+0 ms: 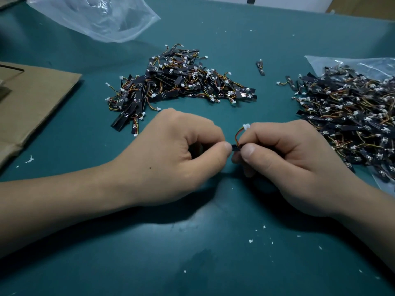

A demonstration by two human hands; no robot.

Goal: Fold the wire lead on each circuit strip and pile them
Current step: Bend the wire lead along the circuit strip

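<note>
Black circuit strip (235,148) pinched between opposing fingers (248,153).

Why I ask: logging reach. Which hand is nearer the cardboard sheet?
Left. The left hand sits right of the cardboard sheet, apart from it; the right hand is farther right.

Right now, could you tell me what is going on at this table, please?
A person's left hand and right hand pinch one circuit strip between them, its wire lead curving up to a white connector. One pile lies ahead on the green table; a larger heap sits on a plastic bag at right.
</note>
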